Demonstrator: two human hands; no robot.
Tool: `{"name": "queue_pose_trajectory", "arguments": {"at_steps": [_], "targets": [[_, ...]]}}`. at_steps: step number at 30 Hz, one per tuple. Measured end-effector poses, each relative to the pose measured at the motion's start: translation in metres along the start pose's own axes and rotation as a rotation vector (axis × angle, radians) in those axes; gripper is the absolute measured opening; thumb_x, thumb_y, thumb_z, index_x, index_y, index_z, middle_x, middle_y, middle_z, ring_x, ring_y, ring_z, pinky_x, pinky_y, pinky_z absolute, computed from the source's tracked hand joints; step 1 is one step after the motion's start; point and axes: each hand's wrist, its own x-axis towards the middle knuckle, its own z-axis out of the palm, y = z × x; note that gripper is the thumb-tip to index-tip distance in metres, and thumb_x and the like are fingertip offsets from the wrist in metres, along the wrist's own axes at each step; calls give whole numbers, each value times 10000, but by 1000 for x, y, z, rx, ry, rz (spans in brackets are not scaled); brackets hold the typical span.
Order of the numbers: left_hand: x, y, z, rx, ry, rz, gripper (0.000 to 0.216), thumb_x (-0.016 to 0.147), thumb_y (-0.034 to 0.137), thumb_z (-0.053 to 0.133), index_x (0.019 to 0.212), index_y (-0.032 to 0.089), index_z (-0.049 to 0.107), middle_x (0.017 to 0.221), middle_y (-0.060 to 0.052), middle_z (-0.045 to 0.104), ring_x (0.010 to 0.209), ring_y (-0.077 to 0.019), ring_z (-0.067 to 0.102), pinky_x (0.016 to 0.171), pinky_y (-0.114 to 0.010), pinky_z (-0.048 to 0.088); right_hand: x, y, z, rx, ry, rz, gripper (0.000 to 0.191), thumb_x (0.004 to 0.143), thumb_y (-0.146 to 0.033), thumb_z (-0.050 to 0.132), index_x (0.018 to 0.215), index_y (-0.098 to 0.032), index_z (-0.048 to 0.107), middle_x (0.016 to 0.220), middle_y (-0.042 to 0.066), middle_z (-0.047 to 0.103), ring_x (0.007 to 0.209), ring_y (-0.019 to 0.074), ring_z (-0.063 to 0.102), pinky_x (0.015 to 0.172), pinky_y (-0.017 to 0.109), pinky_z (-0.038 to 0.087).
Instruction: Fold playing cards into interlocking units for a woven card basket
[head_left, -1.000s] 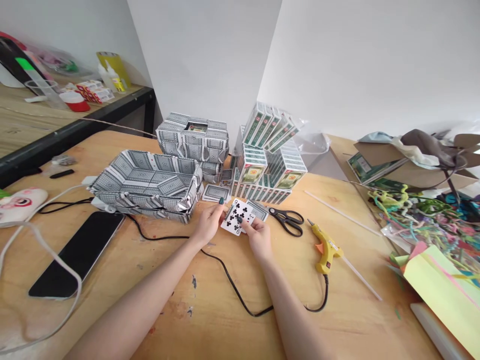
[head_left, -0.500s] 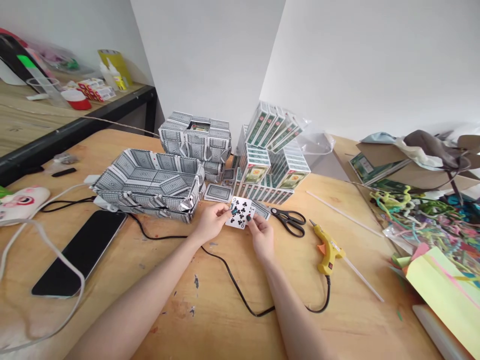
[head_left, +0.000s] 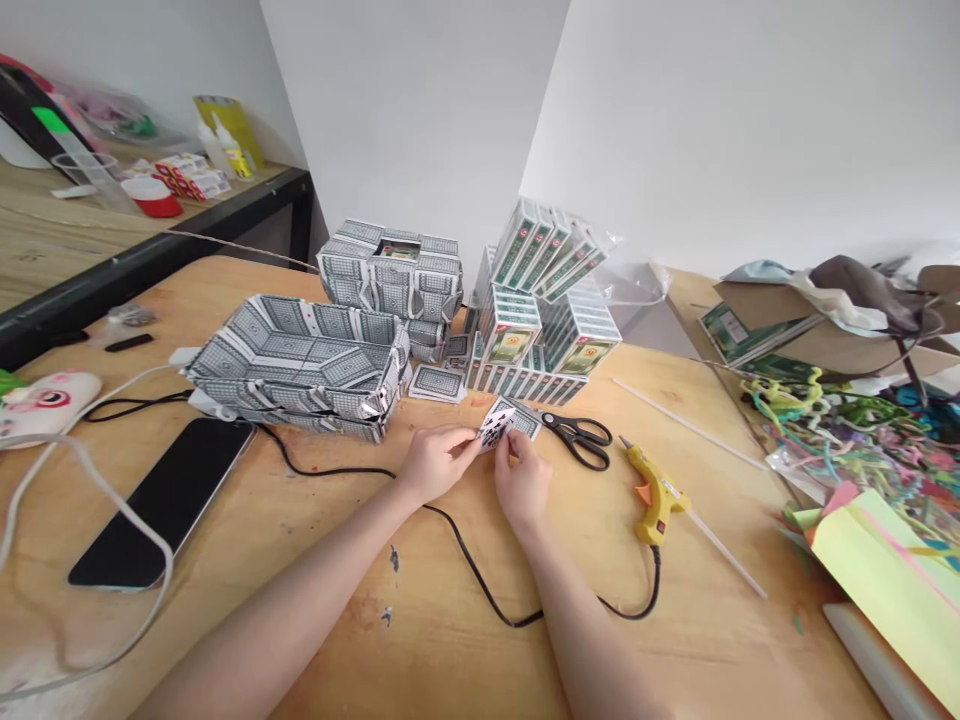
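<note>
Between my two hands a playing card [head_left: 495, 428] with black clubs is held up off the table, tilted and turned partly edge-on. My left hand [head_left: 439, 460] pinches its left edge. The thumb and fingers of my right hand [head_left: 523, 478] close on its right side. Just behind it, face-down cards [head_left: 526, 420] lie on the table under the tips of black scissors [head_left: 579, 438]. Further back is another small stack of face-down cards [head_left: 437, 384]. An open box made of folded cards [head_left: 300, 365] stands to the left.
Behind it is a second card-built box [head_left: 394, 265]. Boxed card decks [head_left: 510, 325] are piled at the back. A yellow glue gun [head_left: 658, 495] lies right, its cord [head_left: 480, 580] crossing the front. A phone [head_left: 161, 505] lies left; pipe cleaners [head_left: 862, 420] fill the right side.
The card, earlier facing me nearly flat, has turned to a steep slant and moved slightly right. My left hand has shifted right, closer to my right hand.
</note>
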Motion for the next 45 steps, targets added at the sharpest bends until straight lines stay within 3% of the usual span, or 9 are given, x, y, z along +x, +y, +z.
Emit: {"name": "queue_pose_trajectory", "arguments": {"at_steps": [4, 9, 12, 15, 19, 23, 28, 45], "targets": [[-2, 3, 4, 91, -11, 56, 183, 831, 231, 456, 686, 171, 551, 632, 2, 605, 567, -100, 534, 559, -214, 374, 1, -1, -1, 59, 32, 37, 157, 771, -320, 492, 719, -191, 566, 711, 34, 661, 678, 185, 631, 640, 279, 459], [2, -3, -1, 99, 19, 11, 168, 834, 214, 441, 681, 173, 496, 643, 3, 559, 607, -109, 511, 576, -216, 364, 6, 3, 1, 454, -87, 48, 125, 733, -294, 524, 679, -191, 479, 790, 32, 631, 717, 157, 614, 653, 265, 484], [5, -8, -4, 94, 7, -1, 172, 835, 207, 429, 674, 176, 479, 651, 3, 543, 620, -114, 499, 577, -216, 358, 7, 5, 3, 550, -152, 38, 100, 731, -274, 522, 774, -193, 480, 730, 8, 599, 657, 140, 588, 599, 248, 478], [5, -10, -4, 88, -26, -6, 175, 837, 206, 419, 672, 176, 470, 655, 4, 532, 624, -116, 487, 586, -218, 355, 7, 4, 4, 524, -220, 23, 188, 754, -260, 490, 929, -193, 492, 698, -4, 587, 616, 135, 566, 570, 240, 464], [6, -13, -3, 85, -25, -50, 166, 829, 205, 428, 669, 177, 464, 638, 10, 522, 610, -115, 477, 578, -220, 346, 5, 3, 2, 412, -264, -27, 187, 792, -265, 424, 924, -182, 527, 782, 31, 598, 681, 146, 561, 606, 244, 448], [6, -13, -2, 84, -15, -68, 156, 820, 211, 441, 670, 177, 471, 637, 11, 531, 602, -115, 482, 568, -220, 343, 3, 3, 0, 195, -208, -58, 174, 806, -277, 389, 841, -178, 528, 588, -25, 488, 517, 117, 434, 505, 215, 356], [3, -9, -1, 102, -9, -50, 157, 824, 207, 433, 675, 178, 472, 652, 6, 542, 613, -117, 493, 583, -223, 352, 3, 2, -2, 94, -177, -99, 165, 822, -277, 355, 722, -192, 454, 539, -49, 396, 480, 106, 364, 475, 209, 278], [-1, 0, 2, 244, -89, 115, 201, 852, 185, 378, 693, 186, 500, 645, -15, 561, 616, -134, 521, 568, -241, 357, 1, -3, -3, -57, 60, -76, 357, 854, -347, 317, 533, -200, 370, 452, -57, 309, 428, 92, 265, 443, 209, 245]]}}
